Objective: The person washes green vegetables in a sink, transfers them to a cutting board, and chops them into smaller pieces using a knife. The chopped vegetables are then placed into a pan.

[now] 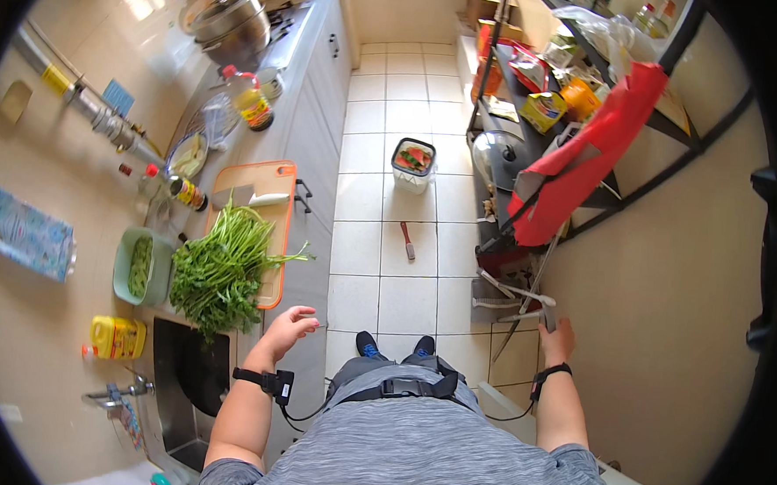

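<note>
My left hand [289, 331] hovers by the counter edge, fingers apart and nothing in it. Close by, a large bunch of leafy green celery [229, 260] lies on an orange-rimmed cutting board [271, 289]. A cleaver with a white handle [269, 199] rests on that board beyond the stems. On the other side, my right hand [558, 340] is closed around a grey handle [547, 319] beside the shelf rack. Near it, a grey dustpan [484, 307] with a toothed edge is partly covered by pale handles; how these parts join cannot be made out.
A bin [412, 171] with watermelon rinds stands on the tiled floor [355, 247]. Nearer lies a red-handled brush [407, 241]. A sink [181, 423] holding a black pan [200, 371] is at left. A red cloth [584, 160] hangs from the rack [662, 171].
</note>
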Tool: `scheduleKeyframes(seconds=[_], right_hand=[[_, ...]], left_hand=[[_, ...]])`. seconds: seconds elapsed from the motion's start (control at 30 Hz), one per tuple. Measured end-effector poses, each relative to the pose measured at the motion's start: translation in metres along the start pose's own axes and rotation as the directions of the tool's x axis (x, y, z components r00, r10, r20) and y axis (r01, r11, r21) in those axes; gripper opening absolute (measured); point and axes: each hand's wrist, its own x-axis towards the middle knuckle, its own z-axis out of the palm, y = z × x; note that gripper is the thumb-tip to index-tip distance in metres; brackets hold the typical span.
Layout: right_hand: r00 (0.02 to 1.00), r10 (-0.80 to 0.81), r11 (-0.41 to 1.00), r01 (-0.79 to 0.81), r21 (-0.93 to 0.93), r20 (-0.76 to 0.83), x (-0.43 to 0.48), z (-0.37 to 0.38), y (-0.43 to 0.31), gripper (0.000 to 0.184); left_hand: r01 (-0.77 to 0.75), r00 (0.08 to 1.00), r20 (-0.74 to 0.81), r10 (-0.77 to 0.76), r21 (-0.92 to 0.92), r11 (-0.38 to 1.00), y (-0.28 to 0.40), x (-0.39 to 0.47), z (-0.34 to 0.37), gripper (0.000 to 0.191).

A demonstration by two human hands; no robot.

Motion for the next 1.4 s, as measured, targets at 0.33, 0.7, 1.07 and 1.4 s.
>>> scheduleKeyframes(seconds=[0.33,0.7,1.07,1.4], right_hand=[[0.971,-0.094,0.966,0.142,0.217,-0.218,-0.032,-0.029,0.045,0.051],[0.983,0.023,0.856,0.074,0.512,-0.18,-0.061,-0.048,-0.001,0.029],[0.949,-0.047,0.852,-0.125,0.509,0.311,-0.019,-0.009,-0.111,0.1],[0.687,-0.21,0.869,-0.195,0.455,0.696,0.021,0.055,-0.13,0.042]], left_hand=[[0.4,0.903,-0.19,-0.386,0.044,0.915,-0.19,-0.029,-0.004,0.038],[0.34,0.923,-0.196,-0.332,0.009,0.94,-0.198,-0.01,-0.03,0.04],[0.345,0.926,-0.219,-0.307,0.167,0.924,-0.24,-0.035,-0.043,0.042],[0.471,0.863,-0.249,-0.44,0.084,0.878,-0.31,-0.08,-0.032,0.027]])
